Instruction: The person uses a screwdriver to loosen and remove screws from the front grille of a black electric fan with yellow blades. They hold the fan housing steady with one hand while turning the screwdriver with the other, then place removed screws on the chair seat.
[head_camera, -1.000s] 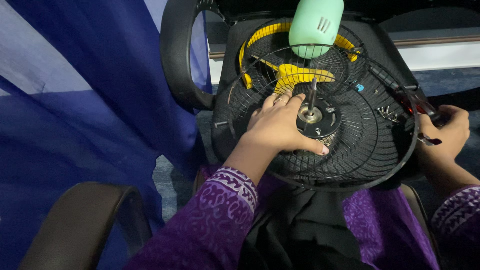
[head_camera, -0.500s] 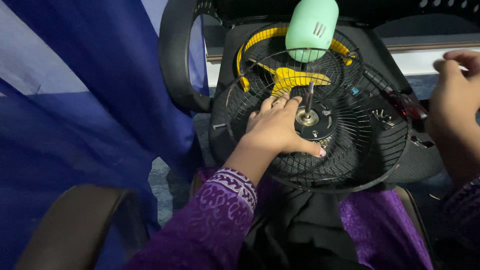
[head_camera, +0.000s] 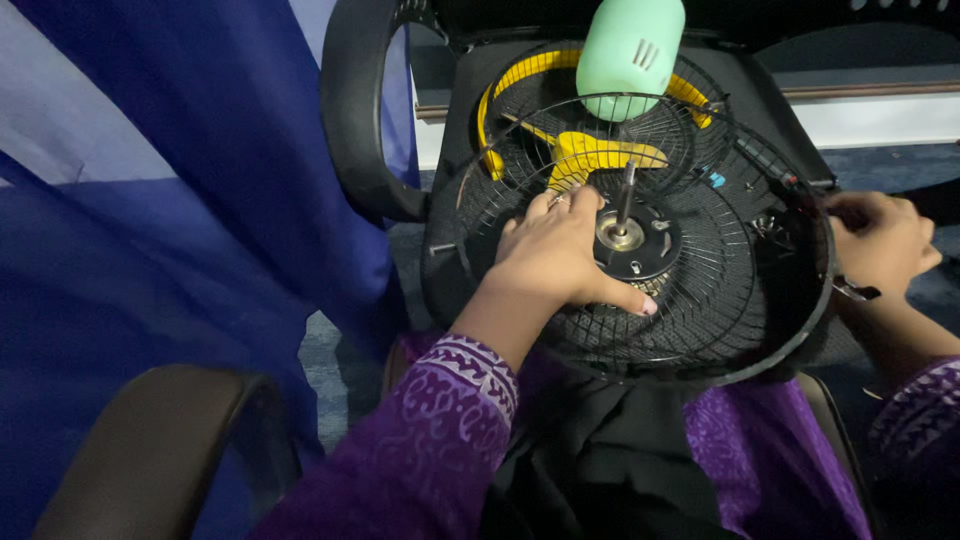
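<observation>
Two hands are seen in the head view, both at a black wire fan guard (head_camera: 720, 300) that fills the centre and right of the frame. The left hand (head_camera: 555, 255) is laid flat on the guard's wires just left of the round black hub (head_camera: 632, 240); its fingers are spread and extended, nothing is gripped, and the thumb is stretched along the wires below the hub. A ring is seen on one finger. A thin metal shaft (head_camera: 626, 195) stands up out of the hub, just beside the fingertips.

The right hand (head_camera: 880, 245) is placed at the right rim of the guard, at the right edge of the frame, with its fingers curled inward. Whether anything is gripped cannot be told; a small dark tool tip (head_camera: 858, 291) is seen just below it.

A mint-green motor housing (head_camera: 630, 55) is seen at the top centre, above the shaft. A yellow fan blade (head_camera: 600, 152) shows behind the wires, just below the housing. The guard is rested against a black chair seat (head_camera: 470, 90); its black armrest (head_camera: 355, 110) is at the upper left of centre. Blue cloth (head_camera: 180, 200) fills the left of the frame. Purple patterned sleeves (head_camera: 430, 440) are seen at the bottom, and a brown armrest (head_camera: 170, 440) at the lower left.
</observation>
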